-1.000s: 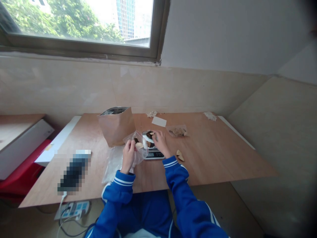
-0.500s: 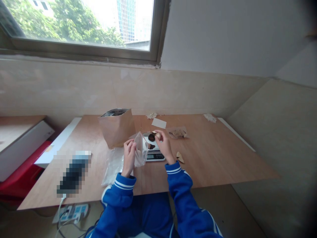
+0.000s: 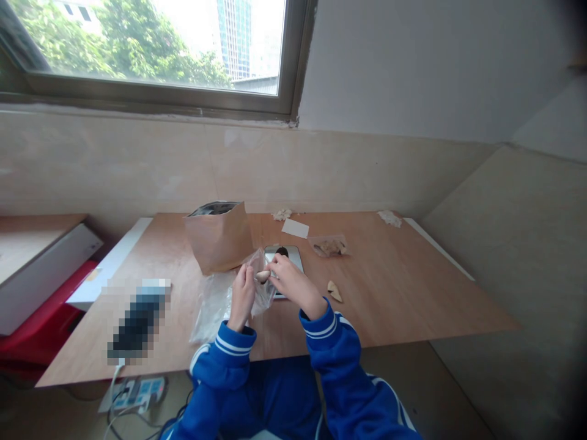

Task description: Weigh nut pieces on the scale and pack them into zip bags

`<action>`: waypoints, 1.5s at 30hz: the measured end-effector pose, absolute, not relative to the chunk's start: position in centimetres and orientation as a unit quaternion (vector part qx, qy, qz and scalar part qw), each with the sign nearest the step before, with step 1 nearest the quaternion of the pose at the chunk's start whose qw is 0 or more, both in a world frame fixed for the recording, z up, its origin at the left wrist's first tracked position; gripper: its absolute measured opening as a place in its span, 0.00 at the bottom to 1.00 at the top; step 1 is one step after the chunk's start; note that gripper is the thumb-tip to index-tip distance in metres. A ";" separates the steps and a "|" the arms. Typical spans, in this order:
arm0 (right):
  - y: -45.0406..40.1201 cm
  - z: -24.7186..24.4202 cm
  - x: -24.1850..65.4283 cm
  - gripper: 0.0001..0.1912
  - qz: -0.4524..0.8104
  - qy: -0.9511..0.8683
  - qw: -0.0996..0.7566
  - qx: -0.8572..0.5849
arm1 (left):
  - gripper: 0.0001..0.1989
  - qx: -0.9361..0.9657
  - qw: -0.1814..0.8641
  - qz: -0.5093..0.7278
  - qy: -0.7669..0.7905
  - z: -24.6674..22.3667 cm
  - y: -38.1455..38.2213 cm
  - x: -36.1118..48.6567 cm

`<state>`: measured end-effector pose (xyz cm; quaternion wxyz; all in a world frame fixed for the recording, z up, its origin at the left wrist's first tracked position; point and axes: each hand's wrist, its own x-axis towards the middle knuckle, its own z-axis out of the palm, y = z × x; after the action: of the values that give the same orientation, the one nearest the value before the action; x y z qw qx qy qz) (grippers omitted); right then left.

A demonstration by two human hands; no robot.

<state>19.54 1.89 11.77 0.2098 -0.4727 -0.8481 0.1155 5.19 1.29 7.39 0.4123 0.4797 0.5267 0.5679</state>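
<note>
Pinching a pale chip (image 3: 262,276), the right hand (image 3: 294,282) holds it at the mouth of a crinkly clear bag (image 3: 262,292), which the curled left hand (image 3: 241,298) grips. A dark piece (image 3: 282,251) sits on the metal scale (image 3: 290,260), while another pale chip (image 3: 335,291) lies on the wooden table (image 3: 389,287), and more fragments fill a small zip bag (image 3: 329,246).

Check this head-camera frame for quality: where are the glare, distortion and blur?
Head view: the window is overexposed, its sky washed white; wide-angle distortion slants the table; the right corners fall dark; a pixelated patch hides one object; the left hand and right hand stay fairly sharp.
</note>
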 end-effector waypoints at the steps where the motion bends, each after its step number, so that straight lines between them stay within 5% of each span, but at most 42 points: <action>1: 1.8 11.3 19.3 0.10 0.101 -0.852 0.180 -0.481 | 0.13 0.482 0.409 0.565 0.529 7.5 1.2 5.2; 6: 1.2 10.5 18.9 0.10 0.121 -0.851 0.102 -0.500 | 0.17 0.493 0.423 0.573 0.500 7.9 1.2 5.1; 11: 2.4 10.9 21.3 0.12 0.242 -0.807 0.296 -0.450 | 0.16 0.440 0.430 0.588 0.525 8.4 1.2 4.4; 14: 3.9 8.5 22.6 0.11 0.207 -0.742 0.376 -0.515 | 0.15 0.414 0.418 0.594 0.549 8.7 1.2 4.2; 22: 5.1 1.7 22.4 0.13 0.069 -0.761 0.235 -0.600 | 0.19 0.402 0.432 0.605 0.533 8.7 1.1 4.6; 27: 4.9 3.0 22.3 0.10 0.096 -0.731 0.287 -0.612 | 0.22 0.384 0.473 0.603 0.515 8.5 1.0 4.6; 34: 3.8 9.4 21.0 0.14 0.195 -0.665 0.504 -0.515 | 0.19 0.420 0.443 0.586 0.533 8.0 1.1 4.8; 40: 2.4 14.4 19.8 0.21 0.210 -0.769 0.409 -0.445 | 0.15 0.407 0.453 0.599 0.520 7.4 1.4 5.0; 45: 5.2 10.4 20.8 0.22 0.134 -0.717 0.453 -0.513 | 0.13 0.381 0.464 0.615 0.512 8.0 1.3 4.7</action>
<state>20.81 5.23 10.42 0.4529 -0.5126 -0.7171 0.1336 4.69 1.26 8.02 0.4637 0.3805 0.5117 0.6151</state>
